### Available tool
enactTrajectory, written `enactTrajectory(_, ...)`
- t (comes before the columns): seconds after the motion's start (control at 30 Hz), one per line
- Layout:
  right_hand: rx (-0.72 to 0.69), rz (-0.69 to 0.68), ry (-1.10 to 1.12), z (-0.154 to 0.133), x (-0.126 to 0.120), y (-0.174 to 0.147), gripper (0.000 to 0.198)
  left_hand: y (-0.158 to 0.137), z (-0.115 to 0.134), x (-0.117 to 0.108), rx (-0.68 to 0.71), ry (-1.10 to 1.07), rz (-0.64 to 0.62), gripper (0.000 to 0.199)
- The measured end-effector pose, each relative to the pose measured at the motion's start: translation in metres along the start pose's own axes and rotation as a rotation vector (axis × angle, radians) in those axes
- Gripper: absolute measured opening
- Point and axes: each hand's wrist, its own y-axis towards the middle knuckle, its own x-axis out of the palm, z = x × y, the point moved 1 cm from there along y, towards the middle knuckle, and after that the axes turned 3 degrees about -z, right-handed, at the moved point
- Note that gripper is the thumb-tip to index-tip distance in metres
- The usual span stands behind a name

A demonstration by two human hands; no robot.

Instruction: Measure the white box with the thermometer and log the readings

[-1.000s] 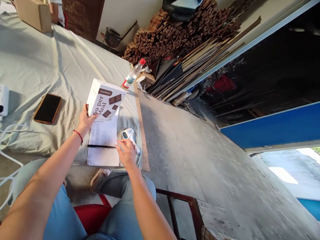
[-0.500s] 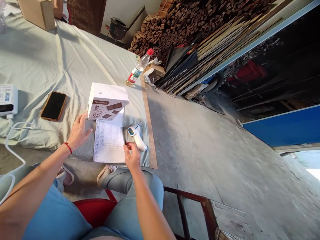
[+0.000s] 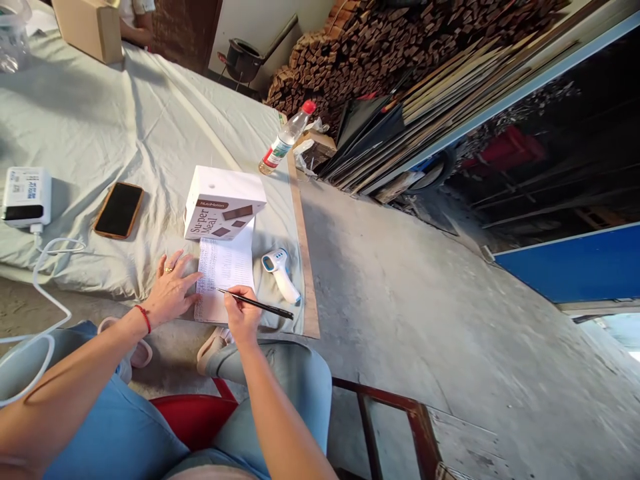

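My right hand grips a black pen, its tip over the written sheet of paper. Fingers spread, my left hand rests at the paper's left edge with its fingertips on it. Rows of handwriting cover much of the sheet. At its far end stands a white and brown box marked "Su-per Meal", covering part of the paper. Just right of the paper lies a white and blue infrared thermometer.
A phone and a white power bank with a cable lie to the left on the cloth-covered table. A red-capped bottle stands near the right edge. Farther back are a cardboard box and a person's arm.
A black pen is now in my right hand, which has moved left over the paper. My left hand has come down and right, onto the sheet's edge. The view has shifted slightly.
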Motion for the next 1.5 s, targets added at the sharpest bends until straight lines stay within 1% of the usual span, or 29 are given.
enactTrajectory(0.2, -0.108, -0.007, -0.147, 0.009, 0.007, 0.0, 0.031, 0.002, 0.003, -0.001, -0.025, 0.061, -0.042, 0.042)
enactTrajectory(0.37, -0.143, -0.059, -0.163, 0.01, 0.01, -0.001, 0.031, 0.005, 0.004, 0.001, -0.042, 0.083, -0.063, 0.042)
enactTrajectory(0.57, -0.187, -0.058, -0.186, 0.013, 0.013, -0.001, 0.029, 0.006, 0.006, -0.002, -0.064, 0.067, -0.084, 0.042)
enactTrajectory(0.73, -0.332, -0.031, -0.228, 0.012, 0.014, 0.0, 0.027, 0.004, 0.009, -0.006, -0.077, 0.136, -0.136, 0.041)
enactTrajectory(0.87, -0.388, -0.022, -0.264, 0.013, 0.014, 0.001, 0.025, 0.004, 0.01, -0.007, -0.085, 0.159, -0.152, 0.043)
enactTrajectory(1.03, -0.417, -0.023, -0.272, 0.013, 0.014, 0.0, 0.023, 0.005, 0.011, -0.008, -0.089, 0.172, -0.168, 0.043)
enactTrajectory(1.3, -0.37, -0.021, -0.257, 0.015, 0.014, 0.0, 0.026, 0.004, 0.012, -0.008, -0.086, 0.187, -0.17, 0.044)
enactTrajectory(1.5, -0.42, -0.001, -0.275, 0.015, 0.014, 0.001, 0.023, 0.004, 0.011, -0.007, -0.074, 0.181, -0.147, 0.044)
